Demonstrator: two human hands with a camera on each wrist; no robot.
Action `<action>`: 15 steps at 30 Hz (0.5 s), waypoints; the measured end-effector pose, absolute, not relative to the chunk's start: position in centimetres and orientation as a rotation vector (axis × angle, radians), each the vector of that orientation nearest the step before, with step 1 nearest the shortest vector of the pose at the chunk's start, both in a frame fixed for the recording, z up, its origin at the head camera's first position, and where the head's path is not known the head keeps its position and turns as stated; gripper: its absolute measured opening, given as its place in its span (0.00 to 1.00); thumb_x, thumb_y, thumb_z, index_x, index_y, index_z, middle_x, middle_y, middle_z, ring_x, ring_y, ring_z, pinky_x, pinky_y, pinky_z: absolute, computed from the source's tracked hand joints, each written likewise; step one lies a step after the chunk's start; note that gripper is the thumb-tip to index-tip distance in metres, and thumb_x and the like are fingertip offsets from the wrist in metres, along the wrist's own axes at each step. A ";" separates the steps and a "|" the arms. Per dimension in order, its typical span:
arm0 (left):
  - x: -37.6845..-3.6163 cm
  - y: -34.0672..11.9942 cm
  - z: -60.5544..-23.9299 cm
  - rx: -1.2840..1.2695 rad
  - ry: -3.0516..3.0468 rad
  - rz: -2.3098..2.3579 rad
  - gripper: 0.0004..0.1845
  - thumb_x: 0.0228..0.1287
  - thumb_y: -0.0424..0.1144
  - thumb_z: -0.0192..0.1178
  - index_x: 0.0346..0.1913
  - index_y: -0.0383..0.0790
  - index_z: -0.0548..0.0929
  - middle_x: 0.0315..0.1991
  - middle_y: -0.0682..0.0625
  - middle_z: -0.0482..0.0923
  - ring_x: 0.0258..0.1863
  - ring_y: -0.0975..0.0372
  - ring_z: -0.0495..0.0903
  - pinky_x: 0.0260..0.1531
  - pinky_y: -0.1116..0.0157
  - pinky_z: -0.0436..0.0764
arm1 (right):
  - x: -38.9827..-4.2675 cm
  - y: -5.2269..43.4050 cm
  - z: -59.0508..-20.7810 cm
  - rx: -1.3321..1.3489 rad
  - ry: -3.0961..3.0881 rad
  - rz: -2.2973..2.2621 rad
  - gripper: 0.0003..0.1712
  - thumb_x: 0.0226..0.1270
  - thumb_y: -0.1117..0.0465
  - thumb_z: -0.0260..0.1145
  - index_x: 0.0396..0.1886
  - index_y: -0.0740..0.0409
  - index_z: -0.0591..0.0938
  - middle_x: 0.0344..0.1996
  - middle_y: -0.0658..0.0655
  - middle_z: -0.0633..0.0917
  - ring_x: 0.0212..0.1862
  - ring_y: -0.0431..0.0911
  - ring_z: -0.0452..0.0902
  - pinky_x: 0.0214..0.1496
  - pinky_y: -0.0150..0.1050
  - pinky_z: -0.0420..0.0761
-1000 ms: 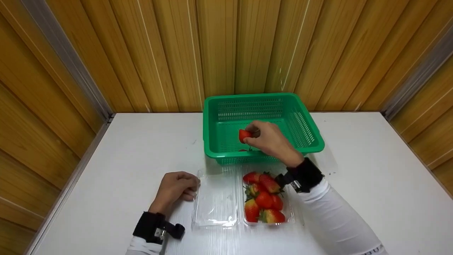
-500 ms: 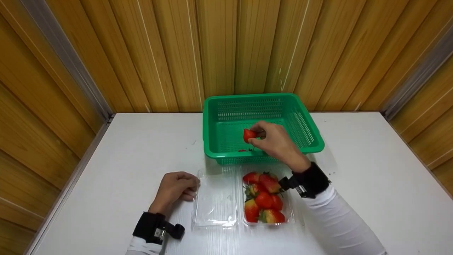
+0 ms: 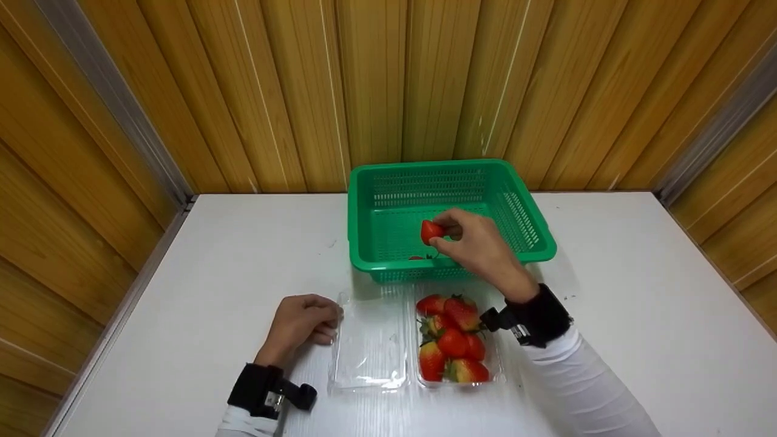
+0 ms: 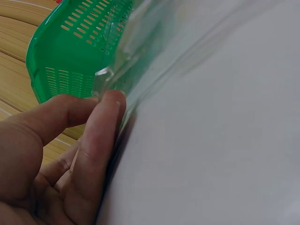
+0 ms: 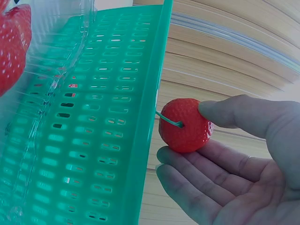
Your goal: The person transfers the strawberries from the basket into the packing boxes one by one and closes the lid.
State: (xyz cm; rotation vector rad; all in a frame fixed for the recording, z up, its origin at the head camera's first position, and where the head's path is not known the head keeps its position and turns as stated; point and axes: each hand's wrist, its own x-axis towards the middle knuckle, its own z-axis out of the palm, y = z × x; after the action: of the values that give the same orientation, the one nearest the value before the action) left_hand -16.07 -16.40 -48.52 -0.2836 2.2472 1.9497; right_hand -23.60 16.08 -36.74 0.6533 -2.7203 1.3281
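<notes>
My right hand point(image 3: 479, 246) holds a red strawberry point(image 3: 431, 232) between thumb and fingers, above the near side of the green basket point(image 3: 452, 265). In the right wrist view a thin green stem sticks out from this strawberry point(image 5: 186, 125). Below the basket lies a hinged clear plastic clamshell, opened flat. Its right half holds several strawberries point(image 3: 453, 343); the left half, the lid point(image 3: 370, 346), is bare. At the lid's left edge, my left hand point(image 3: 300, 325) pinches the plastic between thumb and forefinger, as the left wrist view shows. Part of another strawberry point(image 3: 416, 258) shows inside the basket.
A white table point(image 3: 261, 243) carries everything. Wood-patterned panels point(image 3: 388, 91) rise behind and at both sides. The basket's near rim stands between the clamshell and the basket's inside.
My right hand, with the strawberry, has drawn slightly right and toward me over the basket. The left hand and the clamshell have stayed put.
</notes>
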 end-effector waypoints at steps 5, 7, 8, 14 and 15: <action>-16.1 -16.4 -48.5 -0.287 2.258 1.941 0.08 0.63 0.29 0.68 0.43 0.28 0.90 0.28 0.42 0.86 0.21 0.59 0.85 0.25 0.62 0.91 | -23.3 16.0 -36.8 0.651 -2.662 1.335 0.17 0.70 0.69 0.74 0.55 0.69 0.84 0.51 0.65 0.88 0.53 0.58 0.87 0.60 0.54 0.87; -16.1 -16.5 -48.5 -0.283 2.258 1.940 0.08 0.63 0.29 0.67 0.43 0.28 0.89 0.28 0.42 0.86 0.21 0.59 0.85 0.25 0.62 0.91 | -23.2 16.0 -37.0 0.655 -2.634 1.326 0.16 0.69 0.69 0.75 0.54 0.69 0.84 0.50 0.65 0.88 0.52 0.58 0.87 0.60 0.55 0.87; -16.1 -16.5 -48.5 -0.281 2.257 1.939 0.08 0.63 0.29 0.67 0.43 0.28 0.89 0.28 0.42 0.86 0.21 0.59 0.85 0.25 0.62 0.91 | -23.2 16.0 -37.1 0.660 -2.623 1.321 0.16 0.69 0.69 0.75 0.54 0.69 0.84 0.50 0.65 0.88 0.52 0.58 0.86 0.60 0.55 0.87; -16.0 -16.5 -48.5 -0.279 2.251 1.938 0.09 0.63 0.29 0.67 0.43 0.28 0.89 0.28 0.42 0.86 0.21 0.59 0.85 0.26 0.62 0.91 | -22.8 16.2 -37.7 0.659 -2.594 1.324 0.16 0.70 0.69 0.75 0.54 0.68 0.84 0.50 0.64 0.88 0.52 0.58 0.86 0.60 0.57 0.86; -16.0 -16.5 -48.5 -0.280 2.250 1.939 0.09 0.63 0.29 0.67 0.43 0.28 0.89 0.28 0.42 0.86 0.21 0.59 0.85 0.26 0.62 0.91 | -22.7 16.3 -37.7 0.655 -2.593 1.329 0.16 0.70 0.69 0.75 0.55 0.68 0.85 0.50 0.64 0.88 0.52 0.58 0.86 0.60 0.57 0.86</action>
State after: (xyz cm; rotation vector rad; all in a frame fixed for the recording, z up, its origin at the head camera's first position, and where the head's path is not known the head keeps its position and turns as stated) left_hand -16.03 -16.46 -48.46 -0.2799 2.2504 1.9389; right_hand -22.65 16.25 -37.72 0.6548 -2.5931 1.3289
